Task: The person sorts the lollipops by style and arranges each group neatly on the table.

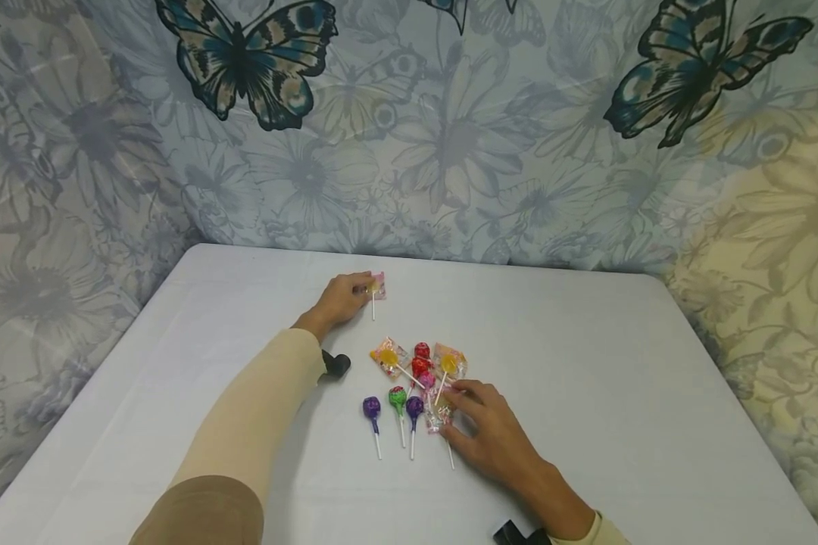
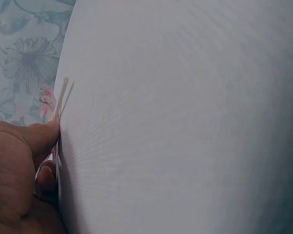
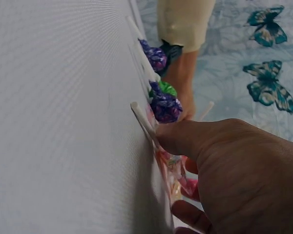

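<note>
Near the far side of the table, my left hand (image 1: 339,299) pinches a lollipop (image 1: 379,284) with a yellowish head in a clear pink-printed wrapper; its white stick points toward me. In the left wrist view the thumb covers much of that wrapper. My right hand (image 1: 496,435) grips another clear-wrapped lollipop (image 1: 438,415) at the right of the group, thumb by the stick and fingers at the wrapper. Just left of it lie a purple lollipop (image 1: 414,409), a green one (image 1: 398,397) and a second purple one (image 1: 371,409).
Behind these, two yellow lollipops in clear wrappers, one left (image 1: 388,357) and one right (image 1: 449,365), flank red lollipops (image 1: 421,366) and a pink one (image 1: 427,379). A white cloth covers the table (image 1: 586,363). Butterfly-patterned fabric (image 1: 450,151) stands behind it.
</note>
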`<state>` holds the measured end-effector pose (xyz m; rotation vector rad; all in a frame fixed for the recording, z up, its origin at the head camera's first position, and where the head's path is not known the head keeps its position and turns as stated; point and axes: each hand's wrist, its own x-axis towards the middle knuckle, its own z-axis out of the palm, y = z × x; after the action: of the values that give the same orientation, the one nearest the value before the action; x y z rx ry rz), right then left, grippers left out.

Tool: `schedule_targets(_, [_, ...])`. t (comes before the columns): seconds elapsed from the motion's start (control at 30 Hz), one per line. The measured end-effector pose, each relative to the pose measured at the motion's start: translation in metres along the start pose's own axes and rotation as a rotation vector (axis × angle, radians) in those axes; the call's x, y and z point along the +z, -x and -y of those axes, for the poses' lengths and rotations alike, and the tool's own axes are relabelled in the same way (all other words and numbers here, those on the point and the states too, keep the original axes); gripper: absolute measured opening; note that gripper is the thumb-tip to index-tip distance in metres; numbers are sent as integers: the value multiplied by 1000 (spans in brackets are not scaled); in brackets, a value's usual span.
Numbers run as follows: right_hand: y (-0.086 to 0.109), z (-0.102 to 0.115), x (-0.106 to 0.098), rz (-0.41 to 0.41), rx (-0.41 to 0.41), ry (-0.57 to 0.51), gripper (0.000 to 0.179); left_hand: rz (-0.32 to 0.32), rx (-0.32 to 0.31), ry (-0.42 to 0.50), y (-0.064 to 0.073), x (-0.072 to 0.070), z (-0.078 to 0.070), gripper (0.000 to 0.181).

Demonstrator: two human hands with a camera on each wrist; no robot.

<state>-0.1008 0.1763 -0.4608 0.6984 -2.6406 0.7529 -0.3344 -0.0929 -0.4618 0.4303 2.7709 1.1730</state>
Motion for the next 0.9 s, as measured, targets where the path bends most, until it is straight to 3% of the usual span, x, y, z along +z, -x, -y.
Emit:
schedule_targets(0.17, [-1, 2, -1, 2, 49, -92, 47, -9, 20, -1, 0, -1, 1, 39])
schedule_targets(0.4, [-2, 9, -5, 62, 247, -172, 43, -16, 25, 1, 1, -1, 0, 39])
schedule_targets(0.6, [-4, 12, -8, 100, 358, -222, 38, -9, 18, -4, 0, 0, 0, 39])
schedule_targets(0.9, [-7, 12, -16, 160, 412, -236, 30, -6, 11, -3, 2, -1, -1, 40])
